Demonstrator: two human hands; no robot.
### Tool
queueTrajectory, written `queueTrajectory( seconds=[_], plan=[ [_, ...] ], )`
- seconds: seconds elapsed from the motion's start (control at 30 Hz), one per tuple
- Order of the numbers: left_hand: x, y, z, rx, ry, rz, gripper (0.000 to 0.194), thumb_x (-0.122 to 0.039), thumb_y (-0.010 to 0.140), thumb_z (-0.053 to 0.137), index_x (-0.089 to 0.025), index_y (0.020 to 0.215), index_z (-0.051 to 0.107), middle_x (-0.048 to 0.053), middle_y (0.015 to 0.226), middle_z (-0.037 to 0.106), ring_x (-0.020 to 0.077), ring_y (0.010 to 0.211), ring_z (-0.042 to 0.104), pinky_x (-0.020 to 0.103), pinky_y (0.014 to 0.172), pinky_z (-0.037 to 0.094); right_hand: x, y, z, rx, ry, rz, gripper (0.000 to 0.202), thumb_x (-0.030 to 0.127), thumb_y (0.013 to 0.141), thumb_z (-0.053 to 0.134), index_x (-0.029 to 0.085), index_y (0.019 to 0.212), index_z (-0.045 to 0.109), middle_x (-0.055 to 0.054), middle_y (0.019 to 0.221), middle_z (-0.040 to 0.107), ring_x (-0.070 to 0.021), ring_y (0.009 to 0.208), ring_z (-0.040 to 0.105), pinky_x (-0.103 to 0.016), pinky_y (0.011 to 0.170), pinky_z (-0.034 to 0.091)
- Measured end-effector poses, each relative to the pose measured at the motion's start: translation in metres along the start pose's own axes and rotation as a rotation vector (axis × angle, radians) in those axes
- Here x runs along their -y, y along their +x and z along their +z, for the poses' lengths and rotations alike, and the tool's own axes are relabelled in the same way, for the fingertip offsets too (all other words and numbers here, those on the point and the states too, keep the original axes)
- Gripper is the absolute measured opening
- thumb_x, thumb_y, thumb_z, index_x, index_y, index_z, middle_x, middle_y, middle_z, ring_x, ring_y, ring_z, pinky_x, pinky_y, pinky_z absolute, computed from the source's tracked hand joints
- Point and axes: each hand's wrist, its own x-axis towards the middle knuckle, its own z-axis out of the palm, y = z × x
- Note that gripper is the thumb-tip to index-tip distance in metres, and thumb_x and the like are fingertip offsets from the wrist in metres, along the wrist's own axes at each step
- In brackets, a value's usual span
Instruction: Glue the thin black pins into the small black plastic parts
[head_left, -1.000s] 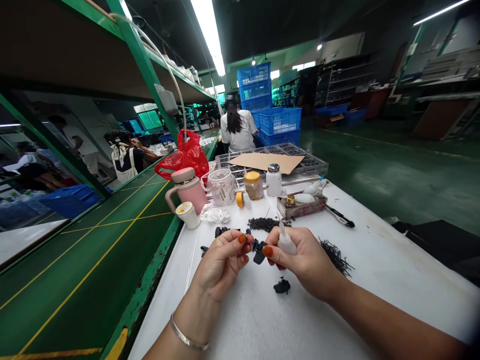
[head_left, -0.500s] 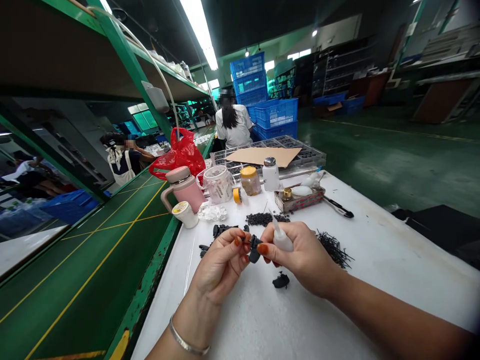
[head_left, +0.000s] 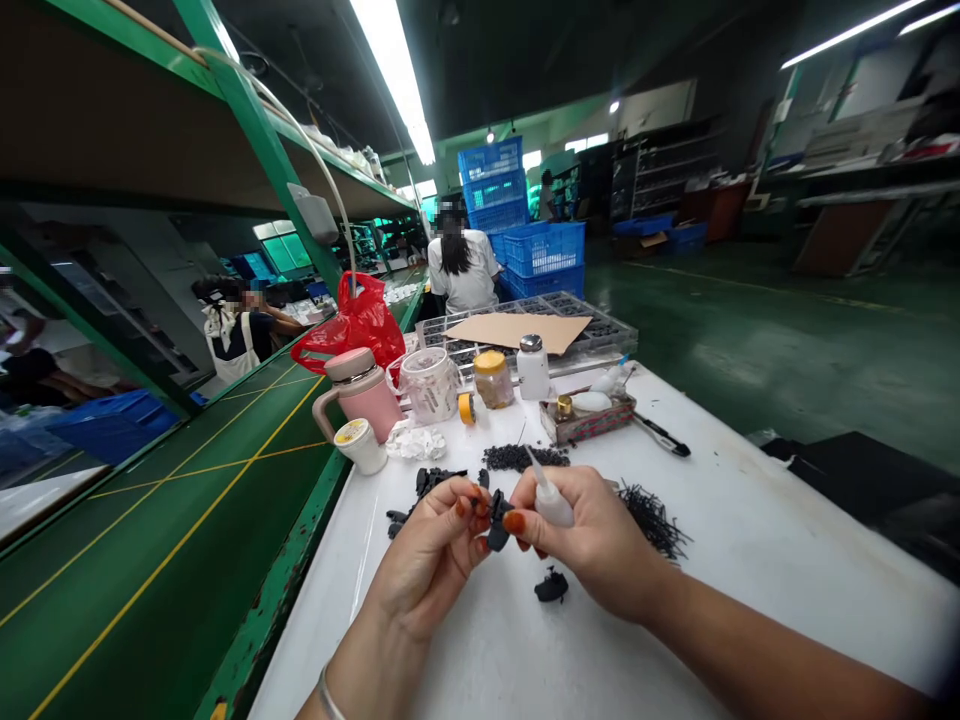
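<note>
Seemingly midway, the left hand (head_left: 431, 565) is pinching a tiny dark piece (head_left: 473, 502), the right hand (head_left: 600, 545) is gripping a bottle (head_left: 553, 504) and, at nine o'clock, a black part (head_left: 498, 535), while loose bits (head_left: 525, 458) are lying unused at twelve.

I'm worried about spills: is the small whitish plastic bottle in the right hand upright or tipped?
Tilted, partway between: the bottle leans in the right hand, its thin pale nozzle pointing up and leftward.

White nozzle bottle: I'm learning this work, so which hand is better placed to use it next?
Probably the right hand: it holds the white nozzle bottle, nozzle up, while the left hand pinches a small dark piece.
</note>
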Motion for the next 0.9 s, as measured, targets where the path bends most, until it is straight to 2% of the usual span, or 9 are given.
queueTrajectory(
  seconds=[0.27,0.37,0.63,0.9],
  plan=[
    [-0.0047,-0.0017,0.0026,-0.129,-0.008,0.005,0.033,-0.005,0.047,0.087,-0.013,0.070,0.065,0.004,0.080,0.067,0.0129,0.068,0.065,0.016,0.056,0.053,-0.0024,0.0016,0.0020,-0.048,0.096,0.008,0.031,0.041,0.074,0.071,0.015,0.065,0.057,0.001,0.055,0.056,-0.0089,0.049,0.046,-0.020,0.046,0.034],
    [-0.0061,-0.0021,0.0032,-0.173,-0.015,0.018,0.038,-0.002,0.047,0.086,-0.014,0.077,0.066,0.004,0.079,0.067,0.0121,0.065,0.065,0.016,0.055,0.053,-0.0033,0.0022,0.0020,-0.065,0.120,0.005,0.032,0.041,0.072,0.073,0.015,0.065,0.056,0.001,0.054,0.056,-0.0083,0.047,0.045,-0.019,0.045,0.034],
    [-0.0059,-0.0035,-0.0016,-0.119,0.010,-0.008,0.037,-0.012,0.049,0.088,-0.015,0.075,0.062,0.002,0.079,0.065,0.0117,0.062,0.062,0.018,0.050,0.053,-0.0005,0.0030,0.0005,-0.070,0.112,-0.020,0.032,0.041,0.072,0.073,0.014,0.064,0.056,0.001,0.054,0.056,-0.0089,0.048,0.046,-0.020,0.045,0.034],
    [-0.0056,-0.0037,0.0000,-0.072,0.024,-0.030,0.037,-0.011,0.051,0.088,-0.015,0.079,0.064,0.002,0.077,0.063,0.0098,0.061,0.060,0.016,0.049,0.051,0.0022,0.0017,0.0010,-0.052,0.143,-0.008,0.034,0.042,0.069,0.075,0.015,0.063,0.056,0.001,0.054,0.056,-0.0092,0.048,0.046,-0.020,0.046,0.035]
  ],
)
